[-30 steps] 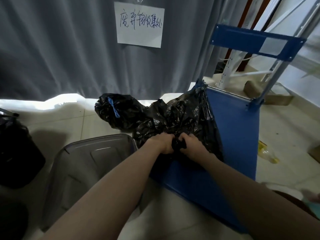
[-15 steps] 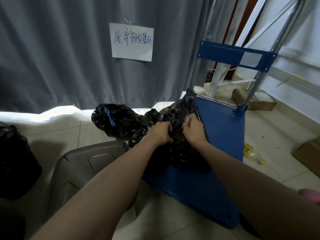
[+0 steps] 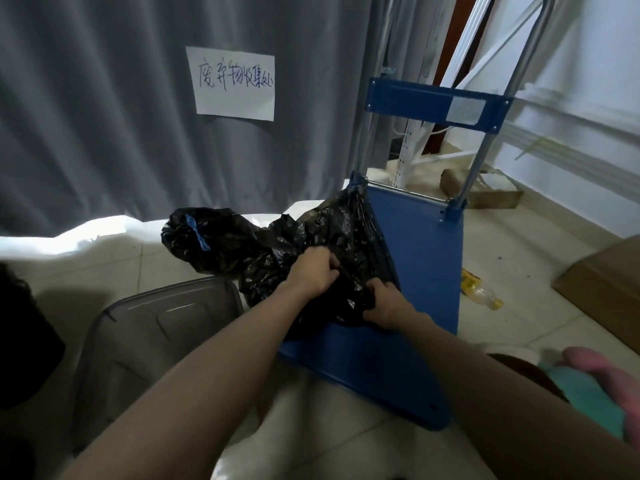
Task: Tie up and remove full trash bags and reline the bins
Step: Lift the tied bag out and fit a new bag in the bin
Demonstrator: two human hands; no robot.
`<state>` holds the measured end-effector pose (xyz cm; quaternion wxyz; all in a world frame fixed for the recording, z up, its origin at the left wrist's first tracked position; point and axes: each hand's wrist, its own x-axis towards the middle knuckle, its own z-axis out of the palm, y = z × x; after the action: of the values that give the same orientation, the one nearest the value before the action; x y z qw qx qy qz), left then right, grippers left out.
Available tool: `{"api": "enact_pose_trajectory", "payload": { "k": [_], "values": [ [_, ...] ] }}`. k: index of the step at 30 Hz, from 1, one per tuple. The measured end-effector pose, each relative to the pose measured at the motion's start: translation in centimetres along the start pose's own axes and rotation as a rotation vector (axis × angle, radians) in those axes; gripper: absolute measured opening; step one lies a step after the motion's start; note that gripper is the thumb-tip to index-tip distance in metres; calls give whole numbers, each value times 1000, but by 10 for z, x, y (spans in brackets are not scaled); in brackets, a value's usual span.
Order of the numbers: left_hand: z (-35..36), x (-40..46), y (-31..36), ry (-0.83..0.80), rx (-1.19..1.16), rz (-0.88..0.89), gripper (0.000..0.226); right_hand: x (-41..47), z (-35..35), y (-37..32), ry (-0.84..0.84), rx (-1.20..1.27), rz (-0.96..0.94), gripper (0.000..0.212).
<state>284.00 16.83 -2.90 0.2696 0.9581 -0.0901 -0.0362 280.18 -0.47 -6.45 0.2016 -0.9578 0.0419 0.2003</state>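
Note:
A crumpled black trash bag (image 3: pixel 341 233) lies across the left edge of a blue platform cart (image 3: pixel 420 258). My left hand (image 3: pixel 313 271) grips a fold of its plastic near the middle. My right hand (image 3: pixel 388 306) clutches the bag's lower edge, a little nearer to me. A second black trash bag (image 3: pixel 204 239), tied with a blue drawstring, rests on the floor to the left, touching the first. A grey translucent bin (image 3: pixel 156 344) stands at lower left with no liner visible in it.
A grey curtain (image 3: pixel 104 116) with a handwritten paper sign (image 3: pixel 233 84) hangs behind. A dark object (image 3: pixel 20 341) sits at far left. A plastic bottle (image 3: pixel 479 292) and cardboard boxes (image 3: pixel 602 296) lie on the tiled floor to the right. The cart's handle (image 3: pixel 433 105) stands upright.
My hands have separated: the left stays on the bag's middle, the right has dropped lower toward me, still on the plastic. The camera has tilted slightly.

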Motion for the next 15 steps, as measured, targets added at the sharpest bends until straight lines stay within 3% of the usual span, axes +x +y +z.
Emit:
{"api": "enact_pose_trajectory", "payload": {
  "k": [4,10,12,15],
  "values": [
    [-45,9,31,138,-228,150,19,0,-13,-22,282,88,10,66],
    [-110,8,60,304,-460,259,13,-13,-59,-61,621,199,22,34],
    [-133,5,59,337,-462,286,21,-17,-78,-77,691,306,-4,30],
    [-170,-5,45,321,-388,252,50,-31,-106,-114,756,458,-137,39]
  ]
}}
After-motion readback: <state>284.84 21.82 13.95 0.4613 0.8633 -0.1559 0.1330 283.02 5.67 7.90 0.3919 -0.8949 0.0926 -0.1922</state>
